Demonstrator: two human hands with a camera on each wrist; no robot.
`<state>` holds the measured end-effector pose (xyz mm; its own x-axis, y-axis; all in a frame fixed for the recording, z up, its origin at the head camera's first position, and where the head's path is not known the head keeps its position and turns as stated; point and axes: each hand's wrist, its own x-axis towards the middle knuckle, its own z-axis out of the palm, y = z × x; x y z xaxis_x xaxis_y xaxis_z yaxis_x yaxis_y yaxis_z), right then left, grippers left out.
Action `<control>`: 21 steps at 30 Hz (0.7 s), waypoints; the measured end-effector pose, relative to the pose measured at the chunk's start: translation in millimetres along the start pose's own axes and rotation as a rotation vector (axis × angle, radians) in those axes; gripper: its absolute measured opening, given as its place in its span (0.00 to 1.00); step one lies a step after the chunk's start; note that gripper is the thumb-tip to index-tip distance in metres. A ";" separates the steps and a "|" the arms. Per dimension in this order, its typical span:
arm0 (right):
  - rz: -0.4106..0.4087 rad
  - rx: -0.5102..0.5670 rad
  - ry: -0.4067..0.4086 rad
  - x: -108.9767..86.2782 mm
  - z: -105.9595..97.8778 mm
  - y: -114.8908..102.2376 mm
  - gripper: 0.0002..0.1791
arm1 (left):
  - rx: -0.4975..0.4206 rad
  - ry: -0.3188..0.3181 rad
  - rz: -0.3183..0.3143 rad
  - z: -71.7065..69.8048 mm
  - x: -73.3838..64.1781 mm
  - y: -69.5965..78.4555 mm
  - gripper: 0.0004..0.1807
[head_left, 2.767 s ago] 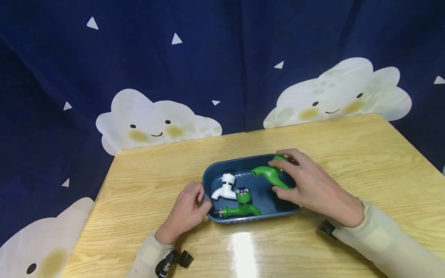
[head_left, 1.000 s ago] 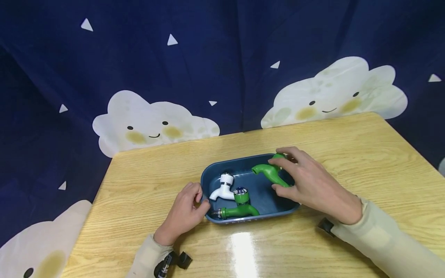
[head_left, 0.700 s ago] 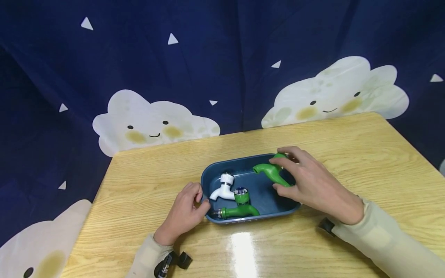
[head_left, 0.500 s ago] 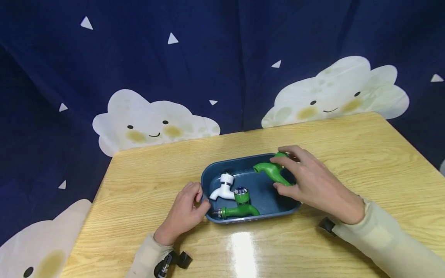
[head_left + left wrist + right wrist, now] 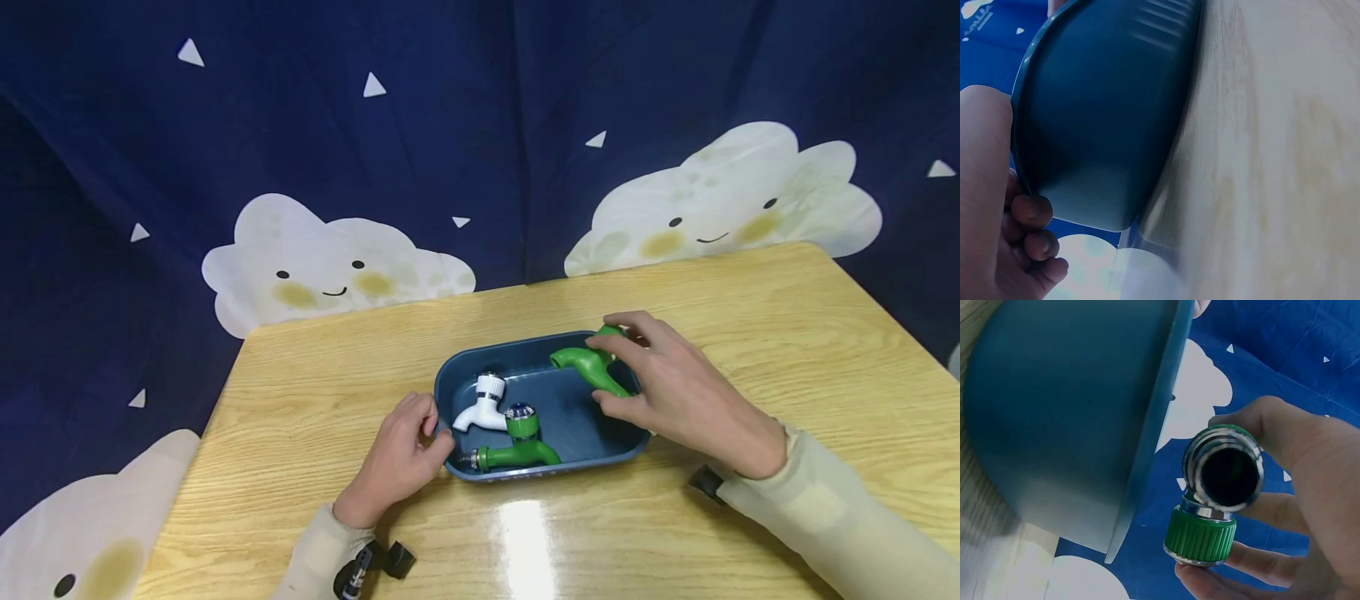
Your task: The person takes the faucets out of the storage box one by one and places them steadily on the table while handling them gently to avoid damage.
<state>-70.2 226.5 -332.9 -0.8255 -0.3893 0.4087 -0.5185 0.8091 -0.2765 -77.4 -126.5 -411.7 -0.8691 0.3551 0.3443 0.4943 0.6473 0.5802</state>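
My right hand grips a green faucet over the right end of a dark blue plastic basin. Its spout points left, and the right wrist view shows its threaded inlet and ribbed green knob outside the basin's rim. At the basin's left end my left hand holds the rim, with thumb and curled fingers about its edge. Inside lie a white faucet and, nearer me, a second green faucet with a chrome-topped knob.
The basin stands on a light wooden table. Behind the table hangs a dark blue curtain with white clouds and triangles. Small black devices are worn at both wrists.
Over the last second my right hand and the green faucet have shifted slightly up and to the right. The left hand and the other faucets stay as they were.
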 end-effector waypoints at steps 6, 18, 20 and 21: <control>0.015 0.001 -0.004 -1.2 1.3 0.5 0.30 | -0.008 -0.003 -0.004 0.9 -2.2 -0.3 0.16; 0.010 -0.001 0.019 1.7 -1.9 5.2 0.30 | -0.021 -0.017 -0.005 -2.2 2.9 0.8 0.15; 0.013 0.000 0.012 1.4 -1.2 5.6 0.30 | -0.024 -0.023 -0.013 -1.8 2.0 0.4 0.15; 0.014 0.001 0.011 0.9 -0.6 5.7 0.30 | -0.025 -0.026 -0.016 -1.2 1.6 0.2 0.15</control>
<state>-73.8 231.1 -333.6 -0.8302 -0.3728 0.4145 -0.5069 0.8143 -0.2829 -78.8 -126.7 -410.2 -0.8769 0.3626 0.3155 0.4803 0.6363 0.6037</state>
